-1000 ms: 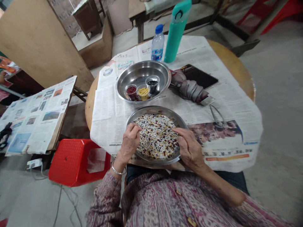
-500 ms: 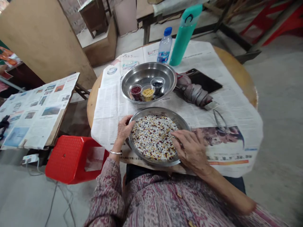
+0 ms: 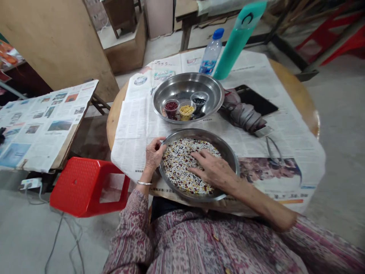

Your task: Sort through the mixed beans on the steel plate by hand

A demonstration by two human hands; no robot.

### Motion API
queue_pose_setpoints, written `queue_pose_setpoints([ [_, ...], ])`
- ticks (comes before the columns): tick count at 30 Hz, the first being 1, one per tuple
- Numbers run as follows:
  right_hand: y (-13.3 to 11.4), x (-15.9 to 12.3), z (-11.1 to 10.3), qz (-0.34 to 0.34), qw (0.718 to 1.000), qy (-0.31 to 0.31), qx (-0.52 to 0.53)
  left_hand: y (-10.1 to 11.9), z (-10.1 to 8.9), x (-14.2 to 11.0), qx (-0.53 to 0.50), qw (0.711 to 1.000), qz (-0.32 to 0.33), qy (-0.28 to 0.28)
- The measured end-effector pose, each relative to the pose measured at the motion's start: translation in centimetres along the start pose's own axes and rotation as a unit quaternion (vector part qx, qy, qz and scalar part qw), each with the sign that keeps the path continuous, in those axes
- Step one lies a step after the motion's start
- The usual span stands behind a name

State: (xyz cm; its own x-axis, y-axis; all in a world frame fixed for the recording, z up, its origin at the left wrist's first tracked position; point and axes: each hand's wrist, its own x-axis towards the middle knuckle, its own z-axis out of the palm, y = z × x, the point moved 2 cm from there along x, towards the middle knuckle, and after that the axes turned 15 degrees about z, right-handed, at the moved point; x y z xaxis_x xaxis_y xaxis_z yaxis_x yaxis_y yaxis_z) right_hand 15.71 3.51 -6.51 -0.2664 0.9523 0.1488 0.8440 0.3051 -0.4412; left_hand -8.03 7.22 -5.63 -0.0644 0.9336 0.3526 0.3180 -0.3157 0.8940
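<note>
Steel basin [image 3: 230, 152], round and open side up, sits at the center of the frame; I see it as an oval, its longer axis running left to right with a slight dip toward the lower right. Being round, it points no particular way. Inside I see a mix of grains and beans [image 3: 176, 160], white, yellow, dark red and black, lying mostly to the left and bottom.

At the left rim, I see the person's left hand [image 3: 153, 155], thumb and fingers bent close together against the edge; I cannot tell how firmly it grips. The right hand [image 3: 215, 169] reaches in from the lower right, palm down, fingers loosely spread with their tips in the mix; I cannot tell whether any grains are pinched.

Just above, at upper center, I see a second, wider basin [image 3: 168, 88]. Three clear cups stand near its lower edge: red beans [image 3: 171, 105] at left, yellow beans [image 3: 186, 110] in the middle, black beans [image 3: 199, 100] at right. Beyond its rim I see a clear blue-capped bottle [image 3: 211, 53] and a teal bottle [image 3: 238, 43], both leaning rightward in my view.
</note>
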Motion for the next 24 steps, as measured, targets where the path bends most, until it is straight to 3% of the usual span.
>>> queue_pose_setpoints([
  [5, -2.6, -0.8, 1.0, -0.031, 0.993, -0.072, 0.094, -0.1, 0.0, -0.1, -0.012, 1.000, 0.008, 0.004],
  [10, -4.8, -2.1, -0.4, -0.060, 0.982, -0.116, 0.136, -0.4, 0.0, -0.2, -0.022, 1.000, 0.022, 0.008],
  [13, -4.0, -3.3, -2.2, -0.097, 0.979, -0.143, 0.106, -0.4, 0.1, -0.3, -0.028, 0.999, 0.026, 0.011],
  [17, -1.2, -4.8, -3.7, -0.139, 0.979, -0.138, 0.062, -0.3, 0.2, -0.3, -0.024, 1.000, 0.017, 0.010],
  [20, -0.1, -5.2, -3.3, -0.166, 0.977, -0.134, 0.026, -0.3, 0.1, -0.3, -0.029, 0.999, 0.013, 0.006],
  [24, -1.2, -4.2, -1.5, -0.158, 0.979, -0.127, 0.008, -0.5, 0.1, -0.3, -0.026, 0.999, 0.015, 0.012],
])
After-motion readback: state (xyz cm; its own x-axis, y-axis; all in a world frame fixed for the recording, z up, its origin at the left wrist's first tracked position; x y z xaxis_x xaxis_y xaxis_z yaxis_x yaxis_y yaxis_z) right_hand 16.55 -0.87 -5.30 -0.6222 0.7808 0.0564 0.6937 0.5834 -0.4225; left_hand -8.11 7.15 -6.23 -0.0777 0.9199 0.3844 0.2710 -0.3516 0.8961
